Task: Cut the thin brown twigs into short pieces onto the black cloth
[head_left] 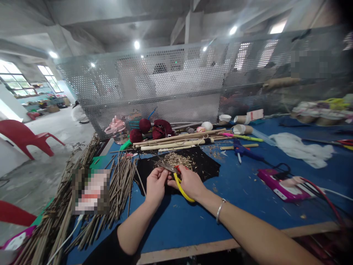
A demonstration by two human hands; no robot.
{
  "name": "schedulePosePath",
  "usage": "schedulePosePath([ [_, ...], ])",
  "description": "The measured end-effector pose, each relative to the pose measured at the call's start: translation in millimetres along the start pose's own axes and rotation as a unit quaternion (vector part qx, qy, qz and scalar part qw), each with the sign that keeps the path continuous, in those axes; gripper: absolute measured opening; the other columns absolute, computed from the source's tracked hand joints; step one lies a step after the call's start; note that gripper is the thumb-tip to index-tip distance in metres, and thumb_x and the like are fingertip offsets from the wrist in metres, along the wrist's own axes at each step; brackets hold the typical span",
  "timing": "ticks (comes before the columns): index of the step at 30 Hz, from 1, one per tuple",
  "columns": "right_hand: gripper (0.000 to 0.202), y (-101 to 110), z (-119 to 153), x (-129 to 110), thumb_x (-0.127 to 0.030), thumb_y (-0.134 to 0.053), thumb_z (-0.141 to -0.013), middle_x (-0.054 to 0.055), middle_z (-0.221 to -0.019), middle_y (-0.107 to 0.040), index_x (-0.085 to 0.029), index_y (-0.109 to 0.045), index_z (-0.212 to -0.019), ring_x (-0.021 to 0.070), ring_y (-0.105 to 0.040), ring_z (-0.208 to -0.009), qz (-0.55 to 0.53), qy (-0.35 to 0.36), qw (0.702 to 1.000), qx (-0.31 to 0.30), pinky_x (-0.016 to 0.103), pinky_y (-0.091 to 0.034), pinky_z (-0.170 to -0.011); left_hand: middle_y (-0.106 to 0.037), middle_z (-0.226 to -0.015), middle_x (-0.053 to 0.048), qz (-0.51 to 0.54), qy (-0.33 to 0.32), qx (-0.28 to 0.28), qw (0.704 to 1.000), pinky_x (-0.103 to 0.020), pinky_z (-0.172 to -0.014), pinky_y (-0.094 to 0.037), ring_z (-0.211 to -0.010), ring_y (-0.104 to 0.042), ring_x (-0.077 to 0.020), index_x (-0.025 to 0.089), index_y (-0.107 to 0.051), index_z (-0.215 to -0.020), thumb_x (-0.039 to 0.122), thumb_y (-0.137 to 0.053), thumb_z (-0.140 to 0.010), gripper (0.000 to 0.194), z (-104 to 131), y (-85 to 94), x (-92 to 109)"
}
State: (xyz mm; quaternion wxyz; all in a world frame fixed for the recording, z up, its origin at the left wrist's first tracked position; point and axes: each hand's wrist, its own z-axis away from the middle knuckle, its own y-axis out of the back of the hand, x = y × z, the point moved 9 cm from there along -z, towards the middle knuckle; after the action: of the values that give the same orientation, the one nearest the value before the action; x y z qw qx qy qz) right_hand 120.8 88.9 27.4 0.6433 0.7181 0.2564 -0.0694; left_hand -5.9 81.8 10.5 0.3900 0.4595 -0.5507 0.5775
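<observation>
Right hand (189, 183) grips the yellow-handled metal scissors (181, 189) over the flat black cloth (209, 167); left hand (156, 186) is by the blades, can't tell if holding anything. Probably stiff, lightish, grab the handles.

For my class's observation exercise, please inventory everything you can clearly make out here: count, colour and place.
Table: one, blue-topped, centre
Cloth: one, black, mid-table
Cuttings: many, tan, heaped on the cloth
Scissors: one pair, yellow and red handles, above the cloth
Sticks: many, brown, table's left side
Poles: several, pale tan, behind the cloth
Balls: at least three, dark red, table's back left
Cardboard tubes: at least two, brown, table's back
Glue gun: one, dark blue, right of the cloth
Power strip: one, magenta, table's right
Perforated screen: one, grey, behind the table
Chair: at least one, red, left floor
Bangle: one, silver, right wrist
Left hand: one, bare, at the blades
Right hand: one, bare, gripping the handles
</observation>
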Motion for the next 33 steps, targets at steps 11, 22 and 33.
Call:
schedulePosePath([
  [11,0.046,-3,-4,8,-0.063,-0.051,-0.069,0.004,-0.076,-0.063,-0.02,-0.052,-0.085,0.0172,-0.059,-0.068,-0.005,-0.044,0.998,-0.034,0.023,-0.029,-0.054,-0.06,-0.066,-0.001,0.007,0.012,0.032,0.999,-0.019,-0.051,-0.044,-0.053,-0.053,-0.0076,0.012,-0.057,-0.081,0.037,-0.067,-0.063,0.032,-3,7.0,-4],
  [22,0.053,3,-3,4,-0.066,-0.052,-0.065,0.006,-0.079,-0.064,-0.02,-0.049,-0.09,0.0219,-0.061,-0.075,0.05,-0.027,0.998,-0.019,0.026,-0.033,-0.059,-0.056,-0.06,0.002,0.019,0.021,0.045,0.999,-0.017,-0.048,-0.043,-0.054,-0.053,-0.0074,0.013,-0.056,-0.076,0.035,-0.071,-0.058,0.033,-9,14.5,-8],
  [33,0.042,9,-5,0,-0.061,-0.05,-0.071,0.002,-0.07,-0.061,-0.021,-0.05,-0.082,0.0155,-0.056,-0.063,-0.009,0.017,1.0,-0.006,0.022,-0.026,-0.052,-0.059,-0.07,-0.002,0.058,0.036,-0.004,0.998,-0.017,-0.05,-0.046,-0.06,-0.055,-0.0079,0.012,-0.057,-0.084,0.039,-0.064,-0.067,0.033,-6,5.2,-5],
])
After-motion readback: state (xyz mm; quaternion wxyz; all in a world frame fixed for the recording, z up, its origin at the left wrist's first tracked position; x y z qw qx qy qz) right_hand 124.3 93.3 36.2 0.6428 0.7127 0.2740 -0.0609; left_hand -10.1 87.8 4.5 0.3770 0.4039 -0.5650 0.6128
